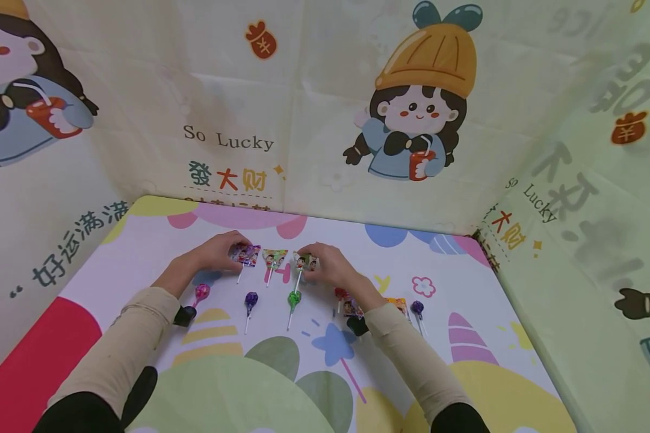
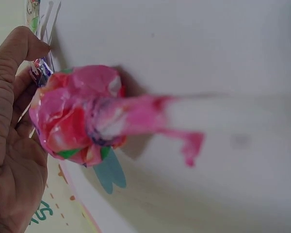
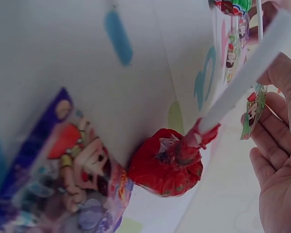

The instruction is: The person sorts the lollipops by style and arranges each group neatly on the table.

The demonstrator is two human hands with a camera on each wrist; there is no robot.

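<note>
My left hand [image 1: 216, 252] pinches a purple-wrapped flat lollipop [image 1: 247, 255] at the back of the table; in the left wrist view its wrapper [image 2: 40, 72] shows at the fingers. Over to the right, my right hand [image 1: 329, 266] holds a green-wrapped flat lollipop [image 1: 305, 262], its stick pointing down toward a round green lollipop [image 1: 294, 298]. Between the hands lies another flat lollipop in a green-yellow wrapper [image 1: 274, 258]. The right wrist view shows the held green wrapper [image 3: 253, 112] against the fingers of the right hand [image 3: 281, 141].
A pink round lollipop [image 1: 201, 292] lies by the left wrist, with a purple one [image 1: 251, 299] nearer the middle. Under the right forearm are a red lollipop [image 3: 167, 162] and a purple-edged packet [image 3: 82, 179]. Further right lie an orange packet [image 1: 397, 304] and another purple lollipop [image 1: 417, 308].
</note>
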